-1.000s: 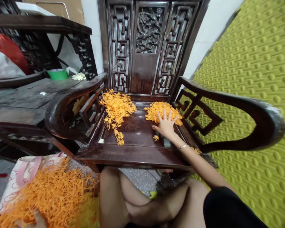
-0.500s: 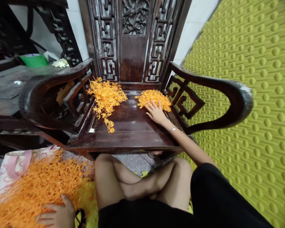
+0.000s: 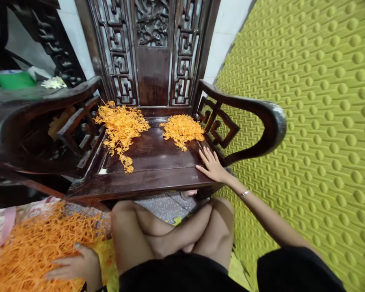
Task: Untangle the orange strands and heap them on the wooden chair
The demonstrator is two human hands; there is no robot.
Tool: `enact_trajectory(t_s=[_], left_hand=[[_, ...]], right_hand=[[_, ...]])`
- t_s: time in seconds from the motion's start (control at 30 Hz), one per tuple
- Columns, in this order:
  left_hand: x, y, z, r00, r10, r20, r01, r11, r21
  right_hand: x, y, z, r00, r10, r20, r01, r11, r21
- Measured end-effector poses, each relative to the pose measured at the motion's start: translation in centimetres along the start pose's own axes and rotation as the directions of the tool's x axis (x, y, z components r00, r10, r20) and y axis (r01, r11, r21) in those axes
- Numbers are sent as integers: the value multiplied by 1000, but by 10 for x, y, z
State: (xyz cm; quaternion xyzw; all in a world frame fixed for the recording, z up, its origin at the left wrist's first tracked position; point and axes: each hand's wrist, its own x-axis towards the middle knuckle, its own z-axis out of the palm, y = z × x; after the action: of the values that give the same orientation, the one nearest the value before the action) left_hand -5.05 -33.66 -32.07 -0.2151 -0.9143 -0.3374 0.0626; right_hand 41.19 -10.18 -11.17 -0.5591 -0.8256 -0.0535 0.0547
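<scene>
My right hand (image 3: pixel 212 165) lies with fingers spread on the front right part of the dark wooden chair seat (image 3: pixel 160 156), holding nothing. Just beyond its fingertips is a small heap of orange, thread-like plastic pieces (image 3: pixel 184 129). A larger heap of the same pieces (image 3: pixel 121 125) trails forward at the seat's left side. Low on the left, my left hand (image 3: pixel 77 265) rests with fingers stretched on a big loose pile of orange strands (image 3: pixel 48 247) beside my knee. No strand is gripped in it that I can see.
The chair's curved armrests (image 3: pixel 258 105) flank the seat, with a carved back (image 3: pixel 153 77) behind. A white and pink bag (image 3: pixel 5 223) lies under the orange pile. At far left stand a green bowl (image 3: pixel 14 80) and white flowers (image 3: pixel 54 82). Yellow bumpy matting (image 3: pixel 322 162) covers the right.
My right hand has drawn back off the right heap toward the seat's front right edge. The left hand stays on the orange pile. The whole view has shifted to the right.
</scene>
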Motion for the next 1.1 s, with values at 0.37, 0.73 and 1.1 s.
enact_trajectory(t_s=[0.37, 0.73, 1.1], left_hand=[[-77, 38, 50, 919, 384, 92, -388, 921, 30], [-88, 48, 44, 704, 645, 297, -704, 688, 175], [-84, 45, 39, 681, 657, 325, -730, 645, 226]], right_hand=[[105, -10, 16, 994, -101, -34, 102, 994, 43], [143, -21, 15, 977, 116, -180, -112, 993, 33], [115, -11, -11, 926, 115, -360, -68, 988, 140]])
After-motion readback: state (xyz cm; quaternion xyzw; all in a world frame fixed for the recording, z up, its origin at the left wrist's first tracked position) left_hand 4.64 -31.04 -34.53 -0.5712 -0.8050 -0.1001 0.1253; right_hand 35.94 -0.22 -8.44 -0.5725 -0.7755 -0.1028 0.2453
